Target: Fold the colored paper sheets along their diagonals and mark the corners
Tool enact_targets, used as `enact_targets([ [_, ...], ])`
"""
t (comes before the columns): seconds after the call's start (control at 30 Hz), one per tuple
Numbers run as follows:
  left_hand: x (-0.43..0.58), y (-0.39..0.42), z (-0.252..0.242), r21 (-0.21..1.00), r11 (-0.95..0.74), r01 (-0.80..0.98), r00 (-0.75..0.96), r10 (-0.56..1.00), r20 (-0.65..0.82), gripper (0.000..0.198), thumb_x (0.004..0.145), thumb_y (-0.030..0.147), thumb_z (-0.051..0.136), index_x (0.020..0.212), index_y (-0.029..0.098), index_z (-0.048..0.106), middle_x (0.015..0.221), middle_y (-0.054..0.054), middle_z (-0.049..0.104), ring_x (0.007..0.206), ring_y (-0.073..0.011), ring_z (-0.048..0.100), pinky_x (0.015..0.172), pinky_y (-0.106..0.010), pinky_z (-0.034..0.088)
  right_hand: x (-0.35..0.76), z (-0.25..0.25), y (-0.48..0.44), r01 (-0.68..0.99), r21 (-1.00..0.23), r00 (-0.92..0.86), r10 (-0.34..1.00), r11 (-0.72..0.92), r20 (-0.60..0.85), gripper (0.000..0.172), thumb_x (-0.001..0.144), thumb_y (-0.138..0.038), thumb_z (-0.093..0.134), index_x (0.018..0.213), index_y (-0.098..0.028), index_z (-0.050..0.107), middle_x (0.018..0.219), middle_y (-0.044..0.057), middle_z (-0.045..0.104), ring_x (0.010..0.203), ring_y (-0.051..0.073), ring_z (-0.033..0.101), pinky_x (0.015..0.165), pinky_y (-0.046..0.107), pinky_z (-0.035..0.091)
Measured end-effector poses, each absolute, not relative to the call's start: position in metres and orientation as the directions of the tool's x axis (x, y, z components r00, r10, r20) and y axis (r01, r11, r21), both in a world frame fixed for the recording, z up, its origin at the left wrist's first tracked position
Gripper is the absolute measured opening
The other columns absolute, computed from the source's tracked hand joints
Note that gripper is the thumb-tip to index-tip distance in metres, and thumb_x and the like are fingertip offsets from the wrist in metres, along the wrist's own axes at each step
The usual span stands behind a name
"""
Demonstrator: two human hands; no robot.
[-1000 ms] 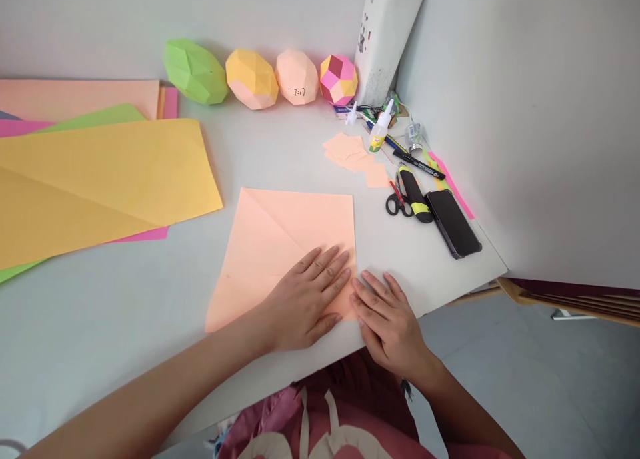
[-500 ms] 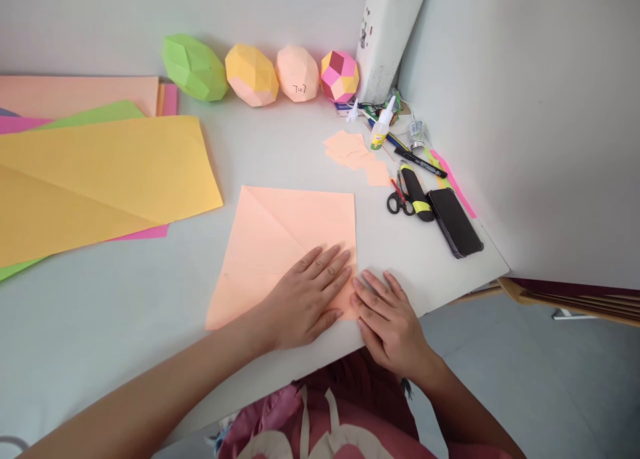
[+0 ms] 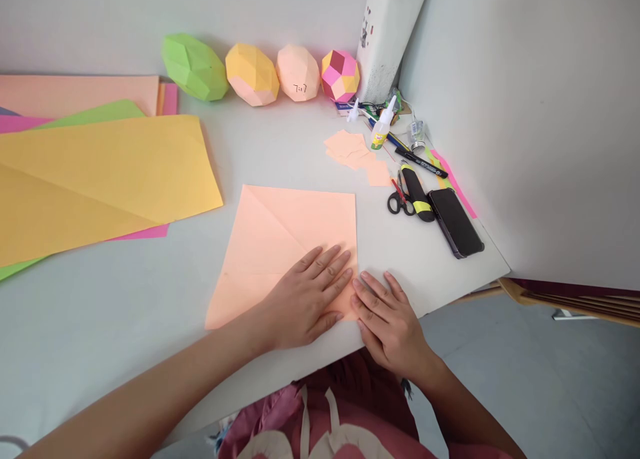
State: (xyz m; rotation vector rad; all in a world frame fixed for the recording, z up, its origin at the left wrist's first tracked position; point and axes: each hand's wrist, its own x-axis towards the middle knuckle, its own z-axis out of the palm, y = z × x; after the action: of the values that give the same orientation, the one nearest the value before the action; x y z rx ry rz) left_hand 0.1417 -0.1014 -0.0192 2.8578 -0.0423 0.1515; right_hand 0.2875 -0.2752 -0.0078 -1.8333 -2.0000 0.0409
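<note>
A peach sheet of paper (image 3: 265, 246) lies flat on the white table, with a diagonal crease running from its far left corner. My left hand (image 3: 310, 299) rests palm down on the sheet's near right part, fingers stretched out and covering some of it. Against the sheet's right edge, my right hand (image 3: 387, 319) lies with its fingertips at the paper and its fingers slightly apart. Neither hand grips anything. Beyond the sheet are small peach paper pieces (image 3: 350, 149) in a loose pile.
Several folded paper solids, one green (image 3: 194, 68), stand along the wall. Large coloured sheets, with a yellow sheet (image 3: 100, 179) on top, lie at left. To the right are scissors (image 3: 400, 202), a utility knife (image 3: 417, 192), a glue bottle (image 3: 383, 126), a marker (image 3: 421, 162) and a phone (image 3: 456, 222).
</note>
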Motion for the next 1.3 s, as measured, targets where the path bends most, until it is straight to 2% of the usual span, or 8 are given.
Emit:
enact_targets([
  [0.33,0.142,-0.101,-0.020,0.269,-0.962,-0.046,0.995,-0.019,0.101,0.064,0.095,0.048,0.037,0.146,0.009,0.031,0.155,-0.017,0.016,0.144,-0.0325,0.004,0.116,-0.050,0.012,0.288,-0.009,-0.275,0.944,-0.307,-0.032,0.956,0.125,0.290,0.039,0.087,-0.011,0.049,0.125,-0.014,0.057,0.134,0.012,0.056,0.134,0.028,0.041,0.110,0.058,0.031],
  [0.5,0.142,-0.102,-0.021,0.267,-0.963,-0.040,0.994,-0.012,0.107,0.063,0.096,0.048,0.034,0.146,0.009,0.030,0.155,-0.017,0.017,0.144,-0.0323,0.005,0.116,-0.049,0.012,0.286,-0.006,-0.274,0.926,-0.362,0.009,0.955,0.103,0.296,0.040,0.086,-0.011,0.049,0.124,-0.017,0.058,0.134,0.010,0.056,0.133,0.027,0.043,0.110,0.056,0.032],
  [0.7,0.142,-0.102,-0.020,0.260,-0.965,-0.040,0.993,-0.010,0.117,0.065,0.095,0.049,0.039,0.145,0.009,0.031,0.155,-0.016,0.016,0.144,-0.0326,0.005,0.116,-0.050,0.013,0.280,-0.007,-0.268,0.899,-0.436,0.147,0.915,0.034,0.375,0.037,0.083,-0.006,0.048,0.114,-0.018,0.065,0.123,0.009,0.065,0.124,0.024,0.053,0.108,0.052,0.037],
  [0.83,0.142,-0.102,-0.021,0.274,-0.961,-0.036,0.991,0.001,0.134,0.062,0.097,0.050,0.034,0.145,0.010,0.033,0.155,-0.016,0.019,0.144,-0.0312,0.007,0.116,-0.049,0.016,0.275,-0.009,-0.265,0.897,-0.441,0.212,0.881,-0.004,0.423,0.031,0.084,-0.007,0.051,0.107,-0.020,0.068,0.114,0.007,0.070,0.117,0.024,0.059,0.106,0.049,0.040],
  [0.97,0.144,-0.102,-0.021,0.300,-0.954,-0.005,0.986,0.046,0.163,0.050,0.100,0.040,0.030,0.139,0.013,0.044,0.153,-0.012,0.027,0.144,-0.0282,0.015,0.116,-0.047,0.022,0.274,-0.010,-0.263,0.896,-0.443,0.227,0.872,-0.013,0.434,0.026,0.086,-0.009,0.053,0.101,-0.022,0.071,0.110,0.005,0.072,0.114,0.023,0.062,0.105,0.048,0.041],
  [1.1,0.148,-0.102,-0.020,0.313,-0.949,0.021,0.979,0.083,0.185,0.039,0.100,0.028,0.034,0.131,0.015,0.054,0.148,-0.009,0.037,0.140,-0.0262,0.027,0.114,-0.045,0.029,0.281,-0.007,-0.260,0.887,-0.462,0.219,0.876,0.005,0.429,0.020,0.087,-0.009,0.057,0.096,-0.021,0.071,0.107,0.005,0.073,0.111,0.024,0.063,0.102,0.048,0.044],
  [1.3,0.152,-0.104,-0.019,0.276,-0.961,0.024,0.958,0.100,0.267,0.032,0.097,0.021,0.042,0.122,0.014,0.061,0.142,-0.010,0.047,0.135,-0.0286,0.039,0.109,-0.046,0.037,0.297,0.001,-0.249,0.891,-0.440,0.096,0.902,0.110,0.421,0.017,0.086,-0.011,0.060,0.086,-0.022,0.073,0.098,0.000,0.075,0.099,0.022,0.066,0.087,0.042,0.054],
])
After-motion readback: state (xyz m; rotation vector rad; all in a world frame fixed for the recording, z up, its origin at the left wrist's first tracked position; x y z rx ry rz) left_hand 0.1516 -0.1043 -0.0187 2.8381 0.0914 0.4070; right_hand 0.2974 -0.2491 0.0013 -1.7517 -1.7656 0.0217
